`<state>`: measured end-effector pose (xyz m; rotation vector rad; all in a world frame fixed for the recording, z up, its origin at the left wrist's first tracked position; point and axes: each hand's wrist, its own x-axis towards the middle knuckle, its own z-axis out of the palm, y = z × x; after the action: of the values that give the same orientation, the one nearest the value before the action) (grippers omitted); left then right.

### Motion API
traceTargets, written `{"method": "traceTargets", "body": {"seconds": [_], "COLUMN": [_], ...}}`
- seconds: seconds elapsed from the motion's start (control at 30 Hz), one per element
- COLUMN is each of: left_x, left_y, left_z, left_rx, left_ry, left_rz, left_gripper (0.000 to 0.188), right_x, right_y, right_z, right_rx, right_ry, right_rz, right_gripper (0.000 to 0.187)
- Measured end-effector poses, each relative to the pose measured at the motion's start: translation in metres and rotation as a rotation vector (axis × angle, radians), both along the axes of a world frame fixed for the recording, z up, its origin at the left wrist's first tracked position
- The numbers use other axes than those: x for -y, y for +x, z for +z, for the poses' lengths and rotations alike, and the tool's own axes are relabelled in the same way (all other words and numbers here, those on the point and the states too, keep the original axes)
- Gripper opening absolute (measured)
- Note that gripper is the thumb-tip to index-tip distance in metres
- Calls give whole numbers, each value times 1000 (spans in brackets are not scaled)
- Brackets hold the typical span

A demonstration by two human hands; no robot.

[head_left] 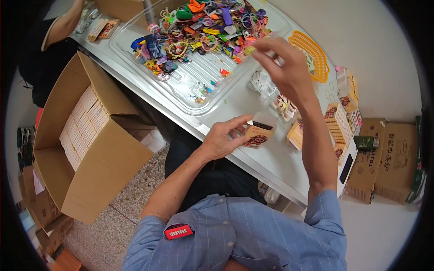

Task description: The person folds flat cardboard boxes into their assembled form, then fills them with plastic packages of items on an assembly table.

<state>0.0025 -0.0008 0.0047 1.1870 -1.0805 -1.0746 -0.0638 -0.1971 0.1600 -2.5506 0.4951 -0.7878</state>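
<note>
1. Right hand [287, 67]: thumb and forefinger are brought nearly together at the tips, pinching a small yellow-green piece [249, 50]; the other fingers curl in above the thumb.
2. Left hand [219, 139]: thumb on the near side, fingers on the far side, closed around the left part of a small orange-and-cream cardboard box [258, 137] with a printed front. Its top is open – a pale flap stands up behind the dark opening.
3. The box is above the near part of the white tabletop [275, 165], close to the table's front edge, which runs diagonally under the left hand. Bare tabletop lies between the box and the wide clear plastic tray [197, 111] heaped with many-coloured trinkets [210, 38].
4. Room is tighter to the right: a clear plastic bag of small pieces [264, 86] lies below the right hand, another orange-and-cream carton [295, 135] sits near the held box, and stacked small boxes [337, 122] stand beyond the right forearm. A yellow openwork plastic basket [322, 58] is past the right wrist.
5. The left forearm slants up from lower left, elbow bent. The right forearm rises steeply – wrist bent leftward, hand raised by the tray's right side.
</note>
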Motion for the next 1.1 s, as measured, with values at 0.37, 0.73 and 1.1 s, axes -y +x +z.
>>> {"method": "traceTargets", "body": {"seconds": [0.37,0.73,1.1], "left_x": [0,1,-1], "left_y": [1,9,-1], "left_z": [1,1,-6], "left_rx": [-90,-98,-81], "left_ry": [42,-4,-40], "left_rz": [-41,-64,11], "left_gripper": [59,58,60], "right_x": [80,77,30], "right_y": [170,130,27], "right_z": [-94,-28,5], "right_rx": [-620,-320,52], "right_ry": [-604,384,842], "right_rz": [387,360,204], "right_gripper": [16,19,20]}}
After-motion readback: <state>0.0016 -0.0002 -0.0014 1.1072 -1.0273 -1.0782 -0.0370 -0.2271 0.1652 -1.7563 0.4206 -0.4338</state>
